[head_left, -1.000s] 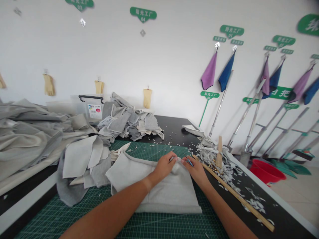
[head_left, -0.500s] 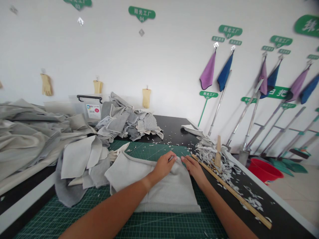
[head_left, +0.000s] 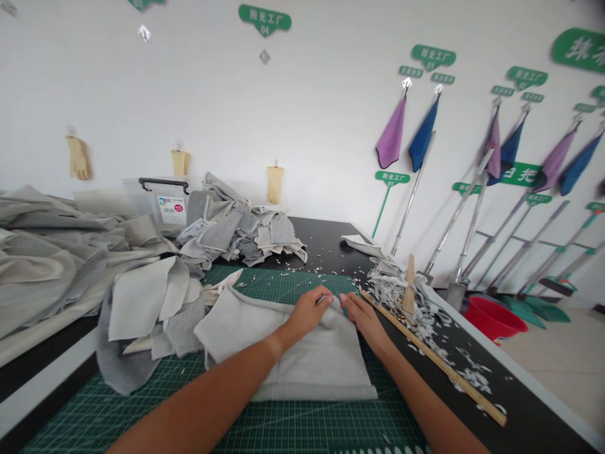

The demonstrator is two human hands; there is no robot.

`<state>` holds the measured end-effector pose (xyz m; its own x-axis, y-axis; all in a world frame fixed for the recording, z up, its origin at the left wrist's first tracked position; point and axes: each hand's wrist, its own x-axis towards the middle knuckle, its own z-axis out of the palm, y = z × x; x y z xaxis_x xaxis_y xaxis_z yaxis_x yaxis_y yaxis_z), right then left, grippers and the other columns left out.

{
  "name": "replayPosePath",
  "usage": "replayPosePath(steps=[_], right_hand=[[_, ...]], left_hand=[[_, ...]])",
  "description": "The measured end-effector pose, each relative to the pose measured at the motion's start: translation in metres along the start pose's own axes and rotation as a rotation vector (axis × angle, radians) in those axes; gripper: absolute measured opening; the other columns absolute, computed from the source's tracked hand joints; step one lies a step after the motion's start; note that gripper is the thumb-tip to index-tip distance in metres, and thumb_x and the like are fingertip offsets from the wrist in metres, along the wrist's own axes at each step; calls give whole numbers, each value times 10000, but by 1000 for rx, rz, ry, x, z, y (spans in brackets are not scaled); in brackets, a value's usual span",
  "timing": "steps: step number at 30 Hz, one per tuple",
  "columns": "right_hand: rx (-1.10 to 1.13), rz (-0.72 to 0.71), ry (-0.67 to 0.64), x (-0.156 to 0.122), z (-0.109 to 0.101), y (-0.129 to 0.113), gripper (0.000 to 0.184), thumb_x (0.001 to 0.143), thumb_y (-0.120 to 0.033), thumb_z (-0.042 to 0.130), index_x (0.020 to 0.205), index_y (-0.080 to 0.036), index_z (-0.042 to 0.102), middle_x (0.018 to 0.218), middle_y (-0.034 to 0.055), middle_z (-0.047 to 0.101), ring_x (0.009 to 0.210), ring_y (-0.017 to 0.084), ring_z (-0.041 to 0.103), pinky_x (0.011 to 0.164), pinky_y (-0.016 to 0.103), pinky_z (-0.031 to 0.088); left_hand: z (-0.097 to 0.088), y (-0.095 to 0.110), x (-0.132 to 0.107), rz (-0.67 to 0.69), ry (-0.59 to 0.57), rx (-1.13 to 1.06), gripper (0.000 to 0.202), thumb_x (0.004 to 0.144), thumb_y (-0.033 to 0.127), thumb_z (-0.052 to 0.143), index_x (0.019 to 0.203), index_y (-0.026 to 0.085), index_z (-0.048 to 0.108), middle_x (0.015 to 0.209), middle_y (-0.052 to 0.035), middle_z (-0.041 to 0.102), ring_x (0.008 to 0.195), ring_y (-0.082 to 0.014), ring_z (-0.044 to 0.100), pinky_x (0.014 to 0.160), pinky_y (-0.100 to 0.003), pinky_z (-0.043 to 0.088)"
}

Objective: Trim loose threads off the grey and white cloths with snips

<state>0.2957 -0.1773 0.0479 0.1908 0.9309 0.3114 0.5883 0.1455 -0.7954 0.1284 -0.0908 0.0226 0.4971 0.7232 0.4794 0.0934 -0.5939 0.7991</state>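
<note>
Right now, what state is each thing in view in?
Left hand: pinching the cloth's far edge.
Right hand: fingers bent at that edge; exact hold hidden.
Grey cloth: spread, rumpled near the hands.
Cutting mat: flat, partly covered.
Long wooden strip: lying flat, slanted.
Scraps: loosely heaped and scattered.
Red bucket: upright on the floor.
Nearest purple cloth: hanging.

Wall (head_left: 331, 113): white, plain. Light: soft, even.
Signs (head_left: 265, 19): green, white lettering, spread along the wall.
Gloves (head_left: 274, 184): pale yellow, hung at left and centre.
Cloths (head_left: 392, 135): purple and blue, hung in pairs at right.
Poles (head_left: 414, 189): metal, slanted, along the wall below the cloths.
Table (head_left: 326, 230): black top, pale edge.
Floor (head_left: 558, 372): pale tile.
Bucket (head_left: 494, 315): red, near the table.
Dustpans (head_left: 548, 309): green, just beside the bucket.
</note>
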Motion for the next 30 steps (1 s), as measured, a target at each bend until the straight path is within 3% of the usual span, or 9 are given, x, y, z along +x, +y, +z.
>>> replayPosePath(steps=[4,17,30], right_hand=[[-26,-21,-20,1,3,1,463,942,-626,441,729,-222,521,623,-38,449,617,148,437,586,253,356],[-118,-54,-72,-3,5,6,375,981,-562,422,891,-251,612,768,-35,616,722,166,561,693,254,401],[-144,-67,-94,-4,10,10,342,1000,-534,389,891,-262,565,783,-23,616,758,188,582,720,265,399]], left_hand=[[-1,-1,1,7,-23,-29,234,924,326,507,963,198,699,920,-17,707,845,-172,614,800,-266,454],[-1,-5,4,-45,-15,-97,228,904,324,528,919,172,697,896,-31,710,856,-182,628,784,-271,470],[-3,-9,4,2,-69,-136,235,893,327,562,953,164,720,949,-50,727,897,-197,644,829,-284,478]])
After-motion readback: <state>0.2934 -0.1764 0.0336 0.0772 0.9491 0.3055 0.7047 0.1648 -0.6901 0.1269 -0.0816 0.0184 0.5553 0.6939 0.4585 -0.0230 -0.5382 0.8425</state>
